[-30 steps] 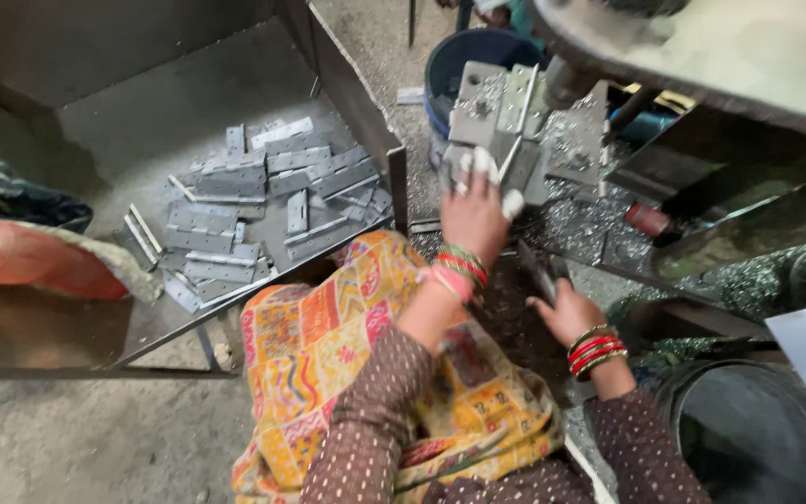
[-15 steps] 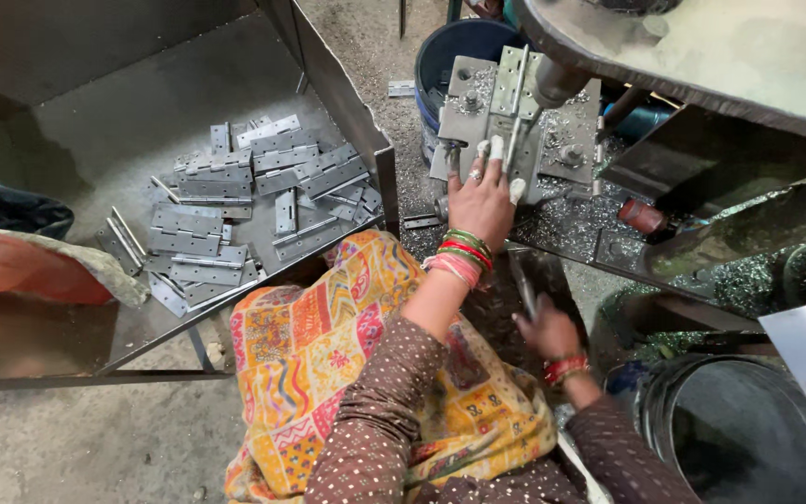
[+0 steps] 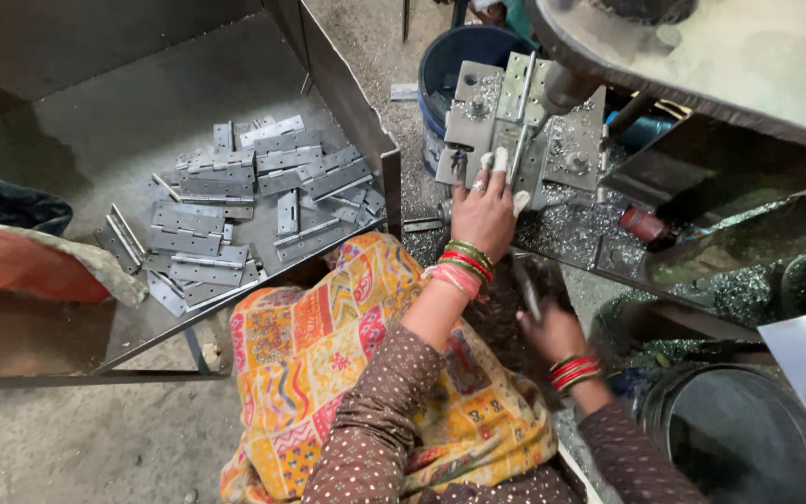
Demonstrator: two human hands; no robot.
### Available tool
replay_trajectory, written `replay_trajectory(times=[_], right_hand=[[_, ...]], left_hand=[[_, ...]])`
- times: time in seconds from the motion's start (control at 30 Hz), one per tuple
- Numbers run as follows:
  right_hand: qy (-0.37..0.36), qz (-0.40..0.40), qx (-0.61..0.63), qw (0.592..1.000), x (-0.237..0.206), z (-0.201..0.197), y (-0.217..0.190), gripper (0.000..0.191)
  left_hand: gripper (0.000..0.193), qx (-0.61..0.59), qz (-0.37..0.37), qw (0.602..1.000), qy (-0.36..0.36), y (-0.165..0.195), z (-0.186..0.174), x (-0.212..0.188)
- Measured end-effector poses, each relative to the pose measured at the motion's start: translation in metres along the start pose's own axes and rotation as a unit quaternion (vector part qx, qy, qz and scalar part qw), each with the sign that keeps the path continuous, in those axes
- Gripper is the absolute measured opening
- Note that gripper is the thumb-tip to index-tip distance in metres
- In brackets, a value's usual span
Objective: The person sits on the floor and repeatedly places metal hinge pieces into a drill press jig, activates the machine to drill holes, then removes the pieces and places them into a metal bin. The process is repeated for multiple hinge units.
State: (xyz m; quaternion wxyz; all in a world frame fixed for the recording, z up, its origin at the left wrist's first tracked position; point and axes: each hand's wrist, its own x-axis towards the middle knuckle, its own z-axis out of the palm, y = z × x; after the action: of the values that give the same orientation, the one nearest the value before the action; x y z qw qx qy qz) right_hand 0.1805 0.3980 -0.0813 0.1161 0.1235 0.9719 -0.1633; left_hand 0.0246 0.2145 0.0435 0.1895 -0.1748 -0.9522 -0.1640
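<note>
two hands: left hand (image 3: 483,207) touching metal jig plate (image 3: 524,131).

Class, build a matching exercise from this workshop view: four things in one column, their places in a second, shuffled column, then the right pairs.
Things:
1. pile of metal hinges
2. left hand
3. right hand
4. blue bucket

Places:
A. low beside the lap, gripping a thin metal piece
B. on the metal jig plate
C. in the big steel tray
D. behind the jig, at the top of the view

Pairs: 1-C, 2-B, 3-A, 4-D
</note>
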Motion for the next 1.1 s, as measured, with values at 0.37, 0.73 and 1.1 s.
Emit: replay_trajectory(times=[0.37,0.73,1.1], right_hand=[[-0.065,-0.006,-0.029,0.997,0.024,-0.049,0.003,0.06],[0.024,-0.016,0.019,0.999,-0.01,0.026,-0.001,0.053],[0.017,-0.009,-0.013,1.0,0.0,0.003,0.005,0.049]], left_hand=[[0.033,0.073,0.055,0.996,0.023,0.0,0.016,-0.004],[0.031,0.031,0.013,0.999,0.034,-0.003,0.03,0.026],[0.03,-0.002,-0.017,0.998,-0.054,-0.002,0.04,0.061]])
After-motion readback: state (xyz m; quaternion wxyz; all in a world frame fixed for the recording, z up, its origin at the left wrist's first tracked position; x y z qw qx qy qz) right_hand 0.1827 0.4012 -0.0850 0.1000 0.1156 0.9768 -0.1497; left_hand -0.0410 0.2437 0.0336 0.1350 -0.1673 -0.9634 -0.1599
